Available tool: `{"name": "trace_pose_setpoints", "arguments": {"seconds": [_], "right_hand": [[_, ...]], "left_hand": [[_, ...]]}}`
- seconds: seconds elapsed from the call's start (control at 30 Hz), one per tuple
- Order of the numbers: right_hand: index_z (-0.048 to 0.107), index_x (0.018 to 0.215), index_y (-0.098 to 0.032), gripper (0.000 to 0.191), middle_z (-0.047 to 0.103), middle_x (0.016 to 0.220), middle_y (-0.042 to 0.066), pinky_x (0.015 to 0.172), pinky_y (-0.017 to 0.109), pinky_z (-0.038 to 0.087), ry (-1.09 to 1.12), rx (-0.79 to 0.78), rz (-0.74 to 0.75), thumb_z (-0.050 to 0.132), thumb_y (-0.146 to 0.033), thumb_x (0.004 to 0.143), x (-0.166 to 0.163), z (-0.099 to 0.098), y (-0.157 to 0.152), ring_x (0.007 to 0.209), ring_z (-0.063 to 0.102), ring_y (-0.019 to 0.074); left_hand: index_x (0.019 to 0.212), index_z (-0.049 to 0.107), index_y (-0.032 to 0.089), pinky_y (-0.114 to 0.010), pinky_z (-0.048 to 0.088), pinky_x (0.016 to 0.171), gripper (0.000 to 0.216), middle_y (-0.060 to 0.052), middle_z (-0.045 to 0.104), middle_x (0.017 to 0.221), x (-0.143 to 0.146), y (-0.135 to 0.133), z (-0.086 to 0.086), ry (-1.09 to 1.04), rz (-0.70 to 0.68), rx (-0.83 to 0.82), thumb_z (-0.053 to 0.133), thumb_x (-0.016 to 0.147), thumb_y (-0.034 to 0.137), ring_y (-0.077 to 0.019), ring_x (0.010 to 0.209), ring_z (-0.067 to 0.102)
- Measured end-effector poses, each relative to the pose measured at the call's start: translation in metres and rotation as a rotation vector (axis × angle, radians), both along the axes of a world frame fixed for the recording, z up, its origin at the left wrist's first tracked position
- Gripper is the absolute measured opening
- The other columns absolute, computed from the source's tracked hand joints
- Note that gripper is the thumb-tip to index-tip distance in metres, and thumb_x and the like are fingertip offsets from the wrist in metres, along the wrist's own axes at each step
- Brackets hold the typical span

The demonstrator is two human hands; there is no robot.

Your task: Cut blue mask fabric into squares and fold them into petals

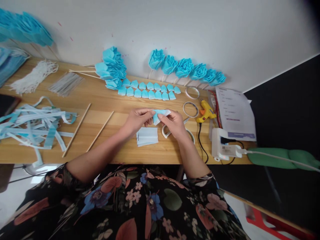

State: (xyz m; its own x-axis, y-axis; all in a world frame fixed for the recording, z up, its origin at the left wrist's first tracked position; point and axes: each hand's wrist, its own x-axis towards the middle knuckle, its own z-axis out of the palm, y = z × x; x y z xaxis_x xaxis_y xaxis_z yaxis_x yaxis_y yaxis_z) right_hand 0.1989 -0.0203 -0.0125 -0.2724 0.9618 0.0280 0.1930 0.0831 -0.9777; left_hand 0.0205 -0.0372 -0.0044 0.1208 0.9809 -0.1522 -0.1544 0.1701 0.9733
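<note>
Light-blue and white soft sheet material, folded into a small piece (158, 117), is held between a person's two bare hands, slightly above a wooden table (125, 151). The left hand (140, 120) pinches the piece's left end between thumb and fingers; the piece lies just beyond its fingertips, to their right. The right hand (176, 124) grips the other side, its thumb pressed across the front and its fingers mostly hidden behind. So the piece spans the gap between the hands, touching both, with a pointed white corner hanging below the thumbs.

Just below the left hand, on the table, lies a small stack of pale blue sheets (147, 137). Scissors (165, 131) lie partly hidden beneath the right hand. To that hand's right are a tape ring (183, 109) and a yellow glue gun (206, 111) with a black cord.

Beyond the hands, two rows of small blue folded petals (151, 95) run side by side. Behind them, blue flowers on sticks (184, 68) lean in a line near the wall. Well to the left of the hands, two thin wooden sticks (77, 130) lie slanted beside a tangled heap of blue and white strips (30, 126).
</note>
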Motion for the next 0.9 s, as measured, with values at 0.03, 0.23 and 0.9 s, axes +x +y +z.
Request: {"name": "trace_pose_setpoints", "arguments": {"seconds": [0.03,0.23,0.9], "right_hand": [[0.061,0.071,-0.019,0.037,0.052,0.061,-0.004,0.053,0.024,0.035,0.005,-0.002,-0.014,0.072,-0.053,0.079,0.000,-0.001,0.001,0.057,0.045,0.0099],[0.068,0.079,-0.019,0.033,0.060,0.067,-0.002,0.059,0.026,0.041,-0.020,0.023,-0.028,0.071,-0.052,0.079,0.001,-0.001,0.001,0.061,0.050,0.0115],[0.056,0.070,-0.020,0.038,0.050,0.062,-0.004,0.056,0.025,0.035,-0.026,0.039,0.044,0.067,-0.053,0.085,0.003,0.003,0.001,0.058,0.045,0.0103]], "left_hand": [[0.067,0.067,0.016,-0.022,0.041,0.050,0.023,0.001,0.059,0.055,0.000,0.000,-0.001,-0.037,-0.017,-0.014,0.068,0.078,0.036,-0.0089,0.050,0.049],[0.077,0.067,0.016,-0.022,0.041,0.051,0.022,0.002,0.059,0.060,-0.002,0.001,0.003,-0.025,0.007,0.007,0.071,0.078,0.038,-0.0085,0.052,0.049],[0.072,0.064,0.017,-0.023,0.037,0.052,0.021,0.002,0.057,0.061,-0.003,-0.003,0.010,0.249,-0.074,0.105,0.064,0.082,0.035,-0.0092,0.055,0.047]]}}
